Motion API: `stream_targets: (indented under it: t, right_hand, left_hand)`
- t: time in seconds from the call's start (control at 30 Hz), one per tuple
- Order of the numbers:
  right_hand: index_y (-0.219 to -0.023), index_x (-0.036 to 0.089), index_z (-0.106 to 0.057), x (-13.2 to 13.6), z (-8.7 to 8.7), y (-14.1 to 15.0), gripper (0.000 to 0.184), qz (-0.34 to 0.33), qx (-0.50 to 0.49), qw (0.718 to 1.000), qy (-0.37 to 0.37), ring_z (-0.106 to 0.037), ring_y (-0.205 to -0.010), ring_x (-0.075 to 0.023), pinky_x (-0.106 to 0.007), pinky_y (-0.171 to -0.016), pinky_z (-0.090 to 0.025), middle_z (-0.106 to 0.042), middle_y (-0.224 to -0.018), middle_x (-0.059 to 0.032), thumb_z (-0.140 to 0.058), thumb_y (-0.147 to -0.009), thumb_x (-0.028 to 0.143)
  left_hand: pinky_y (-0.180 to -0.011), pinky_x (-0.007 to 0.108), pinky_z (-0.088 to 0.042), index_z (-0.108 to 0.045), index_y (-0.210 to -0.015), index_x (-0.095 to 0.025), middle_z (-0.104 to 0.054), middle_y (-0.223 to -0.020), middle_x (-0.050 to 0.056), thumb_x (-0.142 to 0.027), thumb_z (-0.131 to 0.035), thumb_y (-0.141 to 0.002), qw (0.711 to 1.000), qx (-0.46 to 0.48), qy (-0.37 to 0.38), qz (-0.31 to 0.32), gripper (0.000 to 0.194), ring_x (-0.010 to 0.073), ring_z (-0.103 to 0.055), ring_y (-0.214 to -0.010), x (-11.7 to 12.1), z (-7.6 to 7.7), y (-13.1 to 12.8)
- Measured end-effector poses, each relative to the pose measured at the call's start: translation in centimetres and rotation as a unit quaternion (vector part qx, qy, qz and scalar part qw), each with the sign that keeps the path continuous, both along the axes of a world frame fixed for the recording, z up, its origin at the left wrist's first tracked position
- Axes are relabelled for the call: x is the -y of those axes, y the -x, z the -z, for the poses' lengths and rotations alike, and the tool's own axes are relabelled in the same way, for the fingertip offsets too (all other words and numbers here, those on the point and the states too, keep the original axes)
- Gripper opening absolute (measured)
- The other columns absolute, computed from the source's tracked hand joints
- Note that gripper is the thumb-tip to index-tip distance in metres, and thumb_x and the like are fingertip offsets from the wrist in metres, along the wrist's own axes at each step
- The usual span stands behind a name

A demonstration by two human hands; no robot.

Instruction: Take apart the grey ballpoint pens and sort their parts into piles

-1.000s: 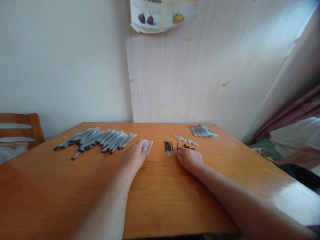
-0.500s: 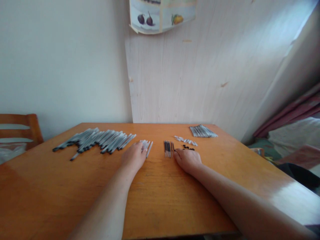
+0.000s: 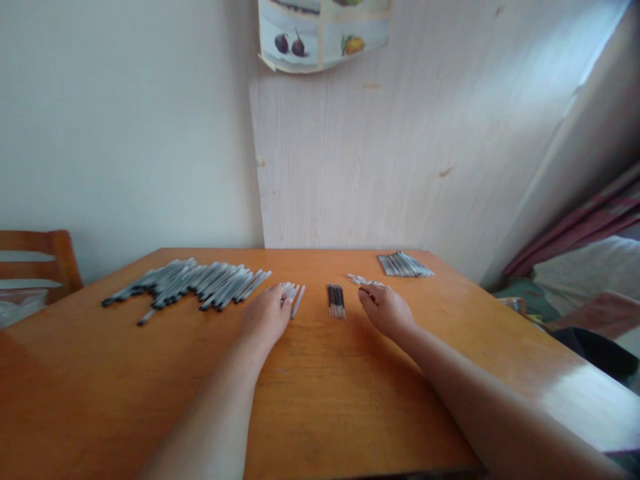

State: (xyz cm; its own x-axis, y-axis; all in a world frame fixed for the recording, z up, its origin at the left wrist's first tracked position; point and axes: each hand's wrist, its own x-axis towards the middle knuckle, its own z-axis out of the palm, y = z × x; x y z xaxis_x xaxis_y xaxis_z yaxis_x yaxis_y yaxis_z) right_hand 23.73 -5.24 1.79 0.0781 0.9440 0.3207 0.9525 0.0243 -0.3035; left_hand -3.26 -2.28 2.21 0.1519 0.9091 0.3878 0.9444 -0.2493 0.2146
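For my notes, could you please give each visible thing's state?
Left hand: on white tubes
White tubes: partly covered
Right hand: curled
Dark refills: side by side
Left pens: heaped, overlapping
Far right pens: side by side
White pieces: partly hidden
Poster: on wall
Chair: upright

A wooden chair [image 3: 65, 260] stands left — pale wall [image 3: 125, 133] behind.

Soft, pale light falls from the right hand's [image 3: 387, 310] side. Glare whitens the table [image 3: 310, 400] well right of that hand; faint shadow lies beneath it. Pens [image 3: 217, 280] left of the left hand [image 3: 265, 312] appear slightly blurred; margins stretch.
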Motion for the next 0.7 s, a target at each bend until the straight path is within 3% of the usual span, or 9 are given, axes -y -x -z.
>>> stream_targets:
  t: [0.2,0.33,0.5,0.7]
  right_hand:
    - [-0.105,0.023,-0.071,-2.4,-1.3,-5.3,0.038,0.056,-0.101,0.993,-0.030,-0.065,-0.089,-0.0209,-0.027,-0.075,-0.045,-0.072,-0.100,-0.0059,-0.047,-0.087,0.045]
    - [-0.103,0.024,-0.072,-3.5,-1.8,-7.8,0.040,0.085,-0.062,0.994,0.000,-0.065,-0.089,-0.0230,-0.030,-0.073,-0.045,-0.072,-0.100,-0.0073,-0.047,-0.085,0.050]
    - [-0.110,0.019,-0.071,-4.9,-1.0,-9.3,0.052,0.104,0.002,0.993,0.054,-0.063,-0.101,-0.0285,-0.034,-0.080,-0.046,-0.069,-0.111,-0.0139,-0.044,-0.086,0.057]
    - [-0.121,0.015,-0.065,-6.8,-0.1,-9.2,0.068,0.082,0.024,0.990,0.111,-0.060,-0.110,-0.0317,-0.037,-0.087,-0.045,-0.064,-0.120,-0.0178,-0.046,-0.081,0.066]
  left_hand:
    - [-0.064,0.029,-0.036,-0.060,-0.089,-0.019,-0.067,-0.094,0.007,-0.037,-0.044,-0.091,1.000,0.012,-0.007,-0.004,0.024,0.0210,-0.061,-0.085,-0.1,-0.1,0.2]
    - [-0.062,0.030,-0.035,-0.060,-0.087,-0.020,-0.068,-0.092,0.007,-0.039,-0.042,-0.092,1.000,0.009,-0.022,-0.011,0.027,0.0217,-0.061,-0.082,-0.2,-0.2,0.3]
    - [-0.064,0.031,-0.036,-0.060,-0.087,-0.020,-0.068,-0.093,0.008,-0.039,-0.041,-0.092,0.999,0.018,-0.037,-0.002,0.028,0.0217,-0.061,-0.083,-0.3,-0.1,0.3]
    - [-0.064,0.031,-0.037,-0.061,-0.088,-0.020,-0.067,-0.094,0.008,-0.040,-0.040,-0.092,0.999,0.026,-0.040,-0.002,0.029,0.0214,-0.060,-0.082,-0.5,0.1,0.4]
